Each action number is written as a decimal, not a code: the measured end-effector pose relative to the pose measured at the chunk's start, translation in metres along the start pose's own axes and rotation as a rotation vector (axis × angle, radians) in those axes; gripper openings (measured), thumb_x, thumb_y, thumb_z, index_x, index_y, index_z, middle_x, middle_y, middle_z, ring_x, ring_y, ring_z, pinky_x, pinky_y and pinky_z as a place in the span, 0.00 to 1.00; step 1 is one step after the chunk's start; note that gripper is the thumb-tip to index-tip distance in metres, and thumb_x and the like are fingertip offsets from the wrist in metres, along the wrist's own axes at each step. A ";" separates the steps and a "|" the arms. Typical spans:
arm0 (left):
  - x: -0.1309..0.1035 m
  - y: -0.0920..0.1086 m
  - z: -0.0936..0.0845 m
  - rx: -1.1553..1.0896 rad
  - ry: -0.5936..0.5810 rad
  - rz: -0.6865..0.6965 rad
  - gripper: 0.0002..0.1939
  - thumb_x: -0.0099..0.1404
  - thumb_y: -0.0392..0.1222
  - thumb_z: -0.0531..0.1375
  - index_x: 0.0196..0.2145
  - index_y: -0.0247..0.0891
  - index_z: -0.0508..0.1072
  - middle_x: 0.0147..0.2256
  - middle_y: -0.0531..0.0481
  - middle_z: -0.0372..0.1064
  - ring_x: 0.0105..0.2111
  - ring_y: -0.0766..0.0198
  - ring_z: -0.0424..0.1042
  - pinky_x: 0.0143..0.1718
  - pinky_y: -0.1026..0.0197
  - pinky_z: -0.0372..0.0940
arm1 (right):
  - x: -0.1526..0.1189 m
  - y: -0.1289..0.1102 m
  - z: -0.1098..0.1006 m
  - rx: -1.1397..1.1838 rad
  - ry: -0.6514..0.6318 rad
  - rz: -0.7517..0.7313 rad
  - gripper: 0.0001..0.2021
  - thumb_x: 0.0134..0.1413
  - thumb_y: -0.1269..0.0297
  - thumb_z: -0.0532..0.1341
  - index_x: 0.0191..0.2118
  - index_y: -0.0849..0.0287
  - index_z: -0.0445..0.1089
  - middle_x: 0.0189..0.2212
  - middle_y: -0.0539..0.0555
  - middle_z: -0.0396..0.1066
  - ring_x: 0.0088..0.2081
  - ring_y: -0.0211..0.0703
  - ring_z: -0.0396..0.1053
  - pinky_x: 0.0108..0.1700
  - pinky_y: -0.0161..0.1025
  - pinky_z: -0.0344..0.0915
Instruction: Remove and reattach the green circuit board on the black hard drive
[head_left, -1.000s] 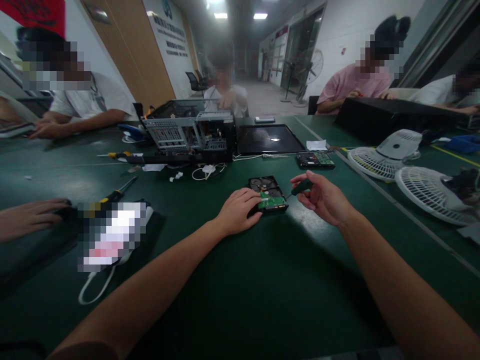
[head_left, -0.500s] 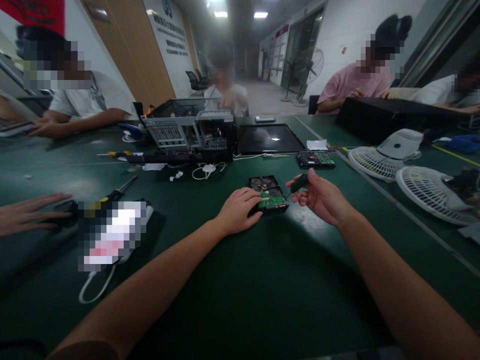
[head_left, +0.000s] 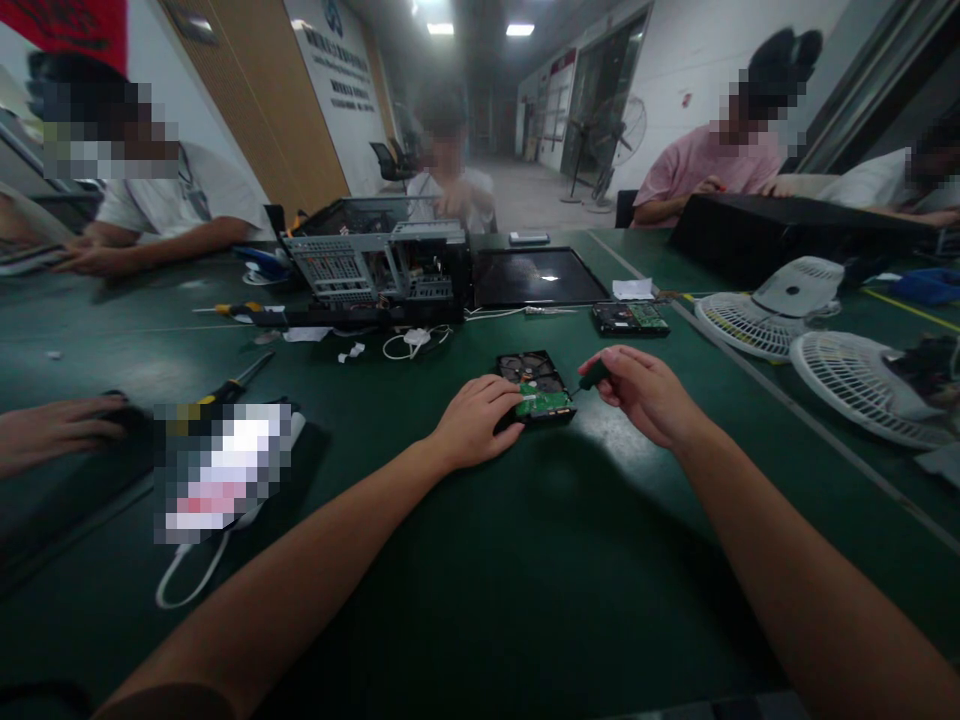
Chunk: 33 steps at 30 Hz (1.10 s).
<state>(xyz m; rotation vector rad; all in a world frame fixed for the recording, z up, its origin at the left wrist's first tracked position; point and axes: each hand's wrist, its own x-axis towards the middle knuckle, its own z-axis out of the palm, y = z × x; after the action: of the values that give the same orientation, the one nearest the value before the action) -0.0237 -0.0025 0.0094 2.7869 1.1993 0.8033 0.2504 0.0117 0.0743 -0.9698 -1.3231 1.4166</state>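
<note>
A hard drive [head_left: 541, 372] lies flat on the green table, its green circuit board facing up at the near end. My left hand [head_left: 480, 415] grips its left side, fingers over the edge of the board and thumb along the near side. In my right hand [head_left: 637, 385] is a small screwdriver [head_left: 594, 375] with a dark green handle, pinched between thumb and fingers. The thin shaft slants down to the drive's right edge; whether the tip touches a screw is too small to tell.
A second hard drive [head_left: 631, 319] lies farther back right, near white fan grilles [head_left: 862, 385]. An opened computer case [head_left: 375, 265] and a dark flat panel [head_left: 538, 277] stand behind. On the left are a blurred lit phone [head_left: 229, 465], a yellow-black screwdriver [head_left: 234, 388] and another person's hand [head_left: 60, 430].
My right hand's fingers have curled closer around the screwdriver handle, which has turned slightly. The other person's hand at left has closed onto a dark object. My left hand stays on the hard drive.
</note>
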 end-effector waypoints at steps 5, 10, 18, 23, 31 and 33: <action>0.000 0.000 0.000 0.001 -0.010 -0.009 0.21 0.68 0.47 0.62 0.56 0.38 0.72 0.56 0.42 0.71 0.59 0.48 0.66 0.60 0.43 0.63 | 0.000 0.000 0.001 -0.005 -0.008 0.027 0.12 0.59 0.53 0.66 0.41 0.56 0.75 0.38 0.54 0.73 0.27 0.35 0.60 0.25 0.38 0.50; 0.001 0.001 -0.002 0.005 -0.025 -0.017 0.21 0.69 0.47 0.62 0.56 0.38 0.72 0.56 0.42 0.71 0.59 0.49 0.65 0.60 0.43 0.63 | 0.000 -0.001 -0.001 -0.008 -0.018 0.047 0.16 0.61 0.50 0.63 0.43 0.58 0.76 0.34 0.54 0.69 0.26 0.36 0.58 0.23 0.39 0.45; 0.001 0.001 -0.001 0.001 -0.015 -0.017 0.21 0.68 0.47 0.63 0.56 0.39 0.72 0.56 0.42 0.71 0.59 0.48 0.66 0.60 0.42 0.63 | 0.000 -0.001 -0.001 -0.049 -0.015 0.083 0.18 0.62 0.47 0.63 0.39 0.58 0.77 0.25 0.51 0.63 0.26 0.38 0.56 0.25 0.40 0.46; 0.000 0.000 0.000 0.004 -0.023 -0.019 0.21 0.68 0.47 0.62 0.56 0.39 0.72 0.56 0.42 0.71 0.59 0.48 0.66 0.60 0.42 0.64 | 0.001 -0.001 -0.004 -0.095 -0.033 0.020 0.16 0.63 0.50 0.62 0.40 0.58 0.79 0.38 0.57 0.74 0.28 0.37 0.56 0.27 0.40 0.48; 0.000 0.000 0.001 -0.004 -0.015 -0.014 0.21 0.68 0.47 0.62 0.56 0.39 0.72 0.56 0.42 0.71 0.59 0.48 0.65 0.61 0.42 0.63 | -0.003 -0.004 0.000 0.010 -0.063 0.065 0.18 0.64 0.46 0.61 0.43 0.57 0.78 0.41 0.57 0.75 0.28 0.36 0.59 0.26 0.38 0.51; 0.000 0.000 0.000 -0.003 -0.015 -0.014 0.20 0.68 0.47 0.62 0.56 0.39 0.72 0.56 0.42 0.71 0.59 0.48 0.65 0.61 0.42 0.63 | -0.002 -0.005 0.001 0.026 -0.051 0.061 0.19 0.64 0.46 0.61 0.42 0.57 0.78 0.42 0.57 0.75 0.28 0.37 0.61 0.26 0.38 0.53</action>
<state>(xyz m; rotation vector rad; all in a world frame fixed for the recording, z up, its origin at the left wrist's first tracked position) -0.0235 -0.0028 0.0097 2.7739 1.2136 0.7806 0.2505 0.0089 0.0795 -0.9697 -1.3187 1.5100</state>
